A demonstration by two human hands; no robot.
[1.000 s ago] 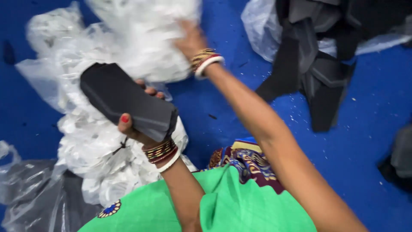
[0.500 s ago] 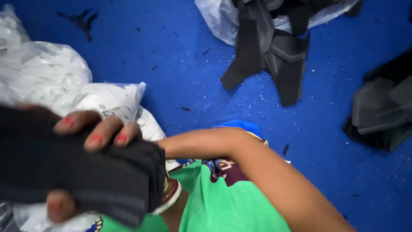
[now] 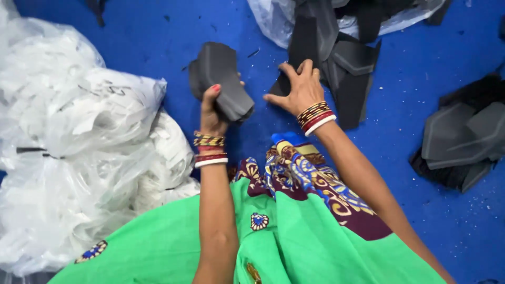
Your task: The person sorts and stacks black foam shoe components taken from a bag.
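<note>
**Stack of dark foam pieces lifted clear, other hand down on the pile**

Since half a second ago the stack of flat dark grey foam pieces (image 3: 220, 79) has gone from filling the lower left of the view, close under the camera, to standing upright farther out over the blue floor (image 3: 158, 47); the right arm, then folded across the lap, now reaches out to the pile beyond.

Nearest lies the green cloth with a patterned maroon, blue and gold border (image 3: 294, 231), draped over the person's lap; both forearms rise from it, each wrist ringed with red, gold and white bangles.

Just beyond the cloth, the left hand (image 3: 212, 113) is closed around the lower end of the foam stack, thumb with a red nail pressed on its near face, the stack tilted slightly and held off the floor; beside the stack, to its right, the right hand (image 3: 299, 88) lies spread with fingers apart, palm down on the near edge of a heap of dark grey angular foam cut-outs (image 3: 336, 63), gripping nothing that I can make out.

Left of the stack, clear plastic bags stuffed with white material (image 3: 84, 142) are heaped; beyond the stack and to its right, the heap spills from a clear plastic bag (image 3: 273, 23); well to the right of the stack, a separate small pile of dark grey foam shapes (image 3: 463, 142) rests on the floor.
</note>
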